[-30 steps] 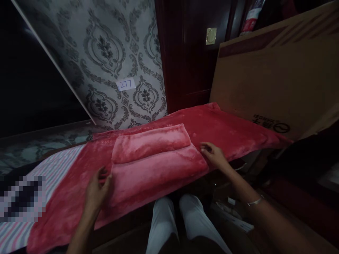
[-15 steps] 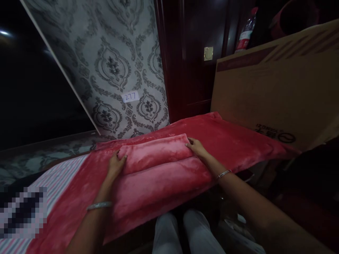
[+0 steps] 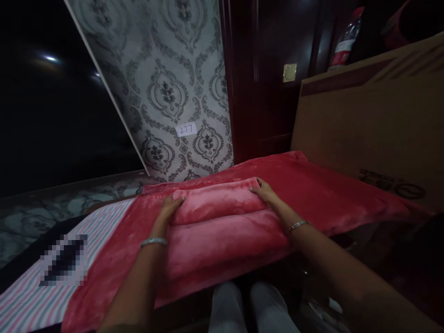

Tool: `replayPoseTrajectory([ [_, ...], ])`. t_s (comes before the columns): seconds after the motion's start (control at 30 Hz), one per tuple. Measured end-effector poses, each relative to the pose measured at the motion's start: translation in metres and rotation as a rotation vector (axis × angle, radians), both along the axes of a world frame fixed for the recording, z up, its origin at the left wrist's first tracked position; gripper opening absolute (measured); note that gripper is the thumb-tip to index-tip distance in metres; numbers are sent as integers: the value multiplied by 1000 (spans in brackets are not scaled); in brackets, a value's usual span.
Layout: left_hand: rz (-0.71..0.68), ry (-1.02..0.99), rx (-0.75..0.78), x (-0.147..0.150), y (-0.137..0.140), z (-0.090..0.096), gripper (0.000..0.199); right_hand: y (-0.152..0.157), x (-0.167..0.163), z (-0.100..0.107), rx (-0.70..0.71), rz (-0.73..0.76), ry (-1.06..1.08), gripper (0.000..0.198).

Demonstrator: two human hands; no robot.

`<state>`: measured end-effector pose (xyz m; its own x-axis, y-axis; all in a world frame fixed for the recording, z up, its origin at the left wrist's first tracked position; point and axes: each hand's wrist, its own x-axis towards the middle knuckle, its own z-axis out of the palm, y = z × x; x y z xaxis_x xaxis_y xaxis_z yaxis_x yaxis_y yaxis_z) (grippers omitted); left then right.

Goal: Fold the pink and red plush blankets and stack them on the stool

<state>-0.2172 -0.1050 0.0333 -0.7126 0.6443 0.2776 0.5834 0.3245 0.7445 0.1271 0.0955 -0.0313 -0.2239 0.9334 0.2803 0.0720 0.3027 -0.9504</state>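
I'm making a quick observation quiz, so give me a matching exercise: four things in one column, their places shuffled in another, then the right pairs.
Things
1. Left hand
2. Right hand
3. White paper slip marked 277
4. Clear plastic bottle with a red cap

Places
A. On the grey patterned wallpaper
B. At the right end of the folded pink plush fabric
C. Just above the brown cardboard's top edge
D. At that fabric's left end

Pairs: 1-D, 2-B, 3-A, 4-C

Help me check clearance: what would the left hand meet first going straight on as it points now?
The folded part of the blanket, which the left hand touches. Beyond it, probably the patterned wall, though depth is unclear.
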Motion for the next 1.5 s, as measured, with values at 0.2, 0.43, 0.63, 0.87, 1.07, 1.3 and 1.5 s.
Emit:
replayPoseTrajectory([
  [0.2,5,-54,78,-5,1,-5,31,4,-2,0,-53,-76,-9,52],
  [0.43,-94,-49,241,0,-7,3,19,2,1,2,28,-21,139,53],
  [0.63,-255,-98,373,10,-48,12,35,-35,28,17,61,98,250,63],
  [0.87,-335,47,457,35,-133,-10,67,-109,93,5,182,183,69,68],
  [1.07,-429,398,80,51,-192,-48,55,-145,122,-36,237,187,-101,53],
  [1.3,-338,491,113,51,-187,-62,44,-147,121,-35,479,113,-227,50],
  [1.5,-307,424,97,54,-177,-62,55,-151,116,-32,491,21,-308,62],
])
